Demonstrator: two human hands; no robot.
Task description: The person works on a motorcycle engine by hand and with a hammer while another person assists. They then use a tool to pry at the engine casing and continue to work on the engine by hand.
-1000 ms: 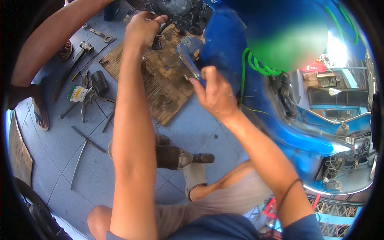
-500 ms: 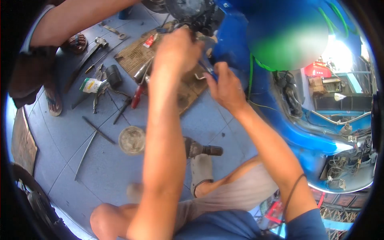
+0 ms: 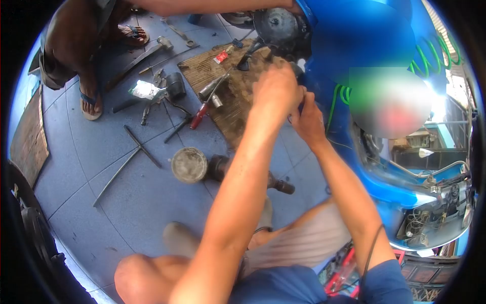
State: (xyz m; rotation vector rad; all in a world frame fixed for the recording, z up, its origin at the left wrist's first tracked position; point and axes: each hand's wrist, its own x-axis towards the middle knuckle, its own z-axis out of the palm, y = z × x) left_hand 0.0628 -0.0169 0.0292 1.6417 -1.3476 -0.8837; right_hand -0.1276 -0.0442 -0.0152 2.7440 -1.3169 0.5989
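My left hand (image 3: pixel 276 88) is curled over the edge of the cardboard (image 3: pixel 223 109), slightly blurred, its fingertips hidden from view. Close against it, my right hand (image 3: pixel 310 121) has its fingers bent in a pinch. A small dark piece shows between the two hands, too covered to name. Left of them on the cardboard lie a red-handled screwdriver (image 3: pixel 199 116), a metal socket (image 3: pixel 208 91) and a small red packet (image 3: pixel 220 57). Beyond my hands stands a round greasy engine part (image 3: pixel 278 26), beside a blue body panel (image 3: pixel 329 55).
Another person's arm (image 3: pixel 217 6) reaches across the top; their sandalled foot (image 3: pixel 91 104) is at left. A hammer (image 3: pixel 164 43), a wrench (image 3: pixel 179 33), pliers (image 3: pixel 152 99) and a round metal container (image 3: pixel 189 164) lie on the tiles. A coiled green hose (image 3: pixel 435 55) hangs right.
My view has shifted, so the floor things appear further right and up. My hands have come together; the bent metal rod by my right hand no longer shows. The other person's arm reaches further across.
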